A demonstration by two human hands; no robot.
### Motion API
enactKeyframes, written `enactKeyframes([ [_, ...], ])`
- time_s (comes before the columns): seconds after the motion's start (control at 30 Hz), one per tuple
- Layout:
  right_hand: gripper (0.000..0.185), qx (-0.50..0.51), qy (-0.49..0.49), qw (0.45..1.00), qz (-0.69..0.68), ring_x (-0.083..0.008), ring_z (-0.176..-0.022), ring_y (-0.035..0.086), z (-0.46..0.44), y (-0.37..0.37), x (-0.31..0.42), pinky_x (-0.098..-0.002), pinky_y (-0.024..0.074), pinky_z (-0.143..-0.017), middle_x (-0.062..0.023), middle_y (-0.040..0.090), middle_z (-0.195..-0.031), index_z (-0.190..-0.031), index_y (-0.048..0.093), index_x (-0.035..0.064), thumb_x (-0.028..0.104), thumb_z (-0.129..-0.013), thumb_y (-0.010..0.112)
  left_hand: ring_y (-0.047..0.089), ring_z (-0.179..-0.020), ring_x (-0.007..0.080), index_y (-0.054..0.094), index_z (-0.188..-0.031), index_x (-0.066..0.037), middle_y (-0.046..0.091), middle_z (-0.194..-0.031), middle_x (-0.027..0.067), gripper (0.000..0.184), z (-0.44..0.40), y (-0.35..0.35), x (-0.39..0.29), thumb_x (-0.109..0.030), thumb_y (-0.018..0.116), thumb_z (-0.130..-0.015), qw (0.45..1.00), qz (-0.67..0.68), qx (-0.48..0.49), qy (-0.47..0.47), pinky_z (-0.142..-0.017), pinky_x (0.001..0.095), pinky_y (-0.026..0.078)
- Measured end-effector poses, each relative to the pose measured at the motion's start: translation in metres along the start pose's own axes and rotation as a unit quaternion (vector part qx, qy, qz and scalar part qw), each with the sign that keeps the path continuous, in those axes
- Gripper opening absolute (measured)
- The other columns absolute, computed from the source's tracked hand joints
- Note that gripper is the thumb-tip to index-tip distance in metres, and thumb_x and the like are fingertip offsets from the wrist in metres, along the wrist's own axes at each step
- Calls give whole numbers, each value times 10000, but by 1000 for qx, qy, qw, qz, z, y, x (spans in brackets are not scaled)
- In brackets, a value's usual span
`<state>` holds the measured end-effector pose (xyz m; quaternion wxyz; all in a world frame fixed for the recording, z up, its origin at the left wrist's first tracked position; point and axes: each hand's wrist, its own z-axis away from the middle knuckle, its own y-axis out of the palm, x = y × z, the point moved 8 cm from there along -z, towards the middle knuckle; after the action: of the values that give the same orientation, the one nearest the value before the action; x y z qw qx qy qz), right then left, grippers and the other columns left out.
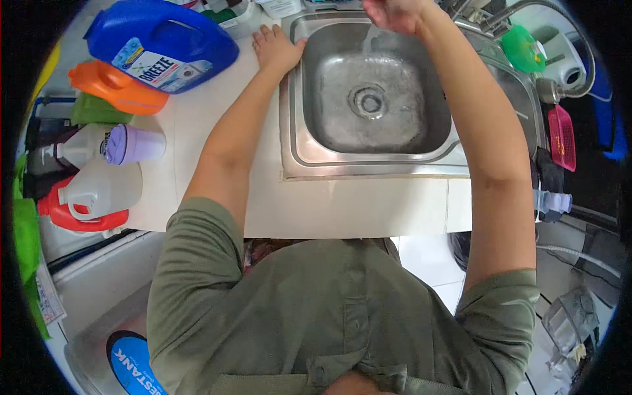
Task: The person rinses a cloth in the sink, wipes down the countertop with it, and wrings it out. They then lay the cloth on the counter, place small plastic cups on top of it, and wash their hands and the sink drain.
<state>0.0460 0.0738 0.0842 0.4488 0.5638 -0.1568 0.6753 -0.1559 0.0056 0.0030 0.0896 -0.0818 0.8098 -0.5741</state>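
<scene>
My left hand [276, 49] lies flat with fingers spread on the white counter, its thumb side touching the left rim of the steel sink [295, 118]. Over the far side of the basin is my right hand [400, 13], cut off by the top edge of the view. A thin stream of water [370, 41] falls below it into the sink. Most of its fingers lie outside the picture, so their pose is unclear. The sink's drain [367, 102] shows in the wet basin bottom.
A blue detergent jug [164, 49], an orange bottle [118, 89], a lilac tumbler [135, 145] and a whitish jug [102, 187] stand left on the counter. Right of the sink are a flexible spout [586, 39], a green container [523, 49] and a pink basket [561, 138].
</scene>
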Motion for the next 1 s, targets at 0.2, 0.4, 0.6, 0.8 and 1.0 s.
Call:
enactKeyframes([
  [0.2, 303, 221, 91, 960, -143, -158, -503, 502, 40, 22, -8, -282, 428, -458, -39, 519, -565, -659, 481, 118, 314, -884, 433, 611, -898, 230, 610, -1020, -4, 640, -948, 145, 372, 21, -8, -95, -326, 519, -858, 889, 440, 95, 86, -809, 354, 469],
  [0.4, 254, 204, 268, 929, 153, -171, -580, 597, 141, -24, -117, -297, 474, -496, -68, 614, -673, -722, 621, 76, 305, -809, 552, 601, -919, 205, 573, -1099, -33, 611, -1017, 103, 351, 14, 18, -191, -296, 494, -880, 645, 624, 441, -21, -779, 308, 480],
  [0.6, 294, 46, 22, 643, 764, -195, -663, 631, 121, -106, -92, -333, 490, -570, -91, 650, -746, -845, 654, 34, 302, -761, 567, 631, -770, 217, 627, -1038, -89, 624, -945, 113, 243, -12, -21, -221, -184, 488, -864, 780, 357, 501, 111, -606, 352, 524],
  [0.8, 273, -141, -16, 989, 30, -154, -610, 583, 80, -73, -44, -273, 488, -560, -76, 614, -682, -734, 585, 27, 264, -858, 530, 561, -515, 162, 632, -794, -74, 591, -607, 42, 186, -11, -44, -202, -187, 484, -789, 836, 214, 353, 363, -512, 304, 472],
  [1.0, 253, -50, 50, 956, -284, -156, -596, 536, 5, 13, -44, -250, 481, -533, -57, 550, -670, -708, 516, 46, 240, -871, 514, 590, -651, 119, 653, -951, -77, 629, -742, 37, 303, 139, -33, -118, -339, 564, -828, 696, 140, 666, 228, -549, 285, 482],
])
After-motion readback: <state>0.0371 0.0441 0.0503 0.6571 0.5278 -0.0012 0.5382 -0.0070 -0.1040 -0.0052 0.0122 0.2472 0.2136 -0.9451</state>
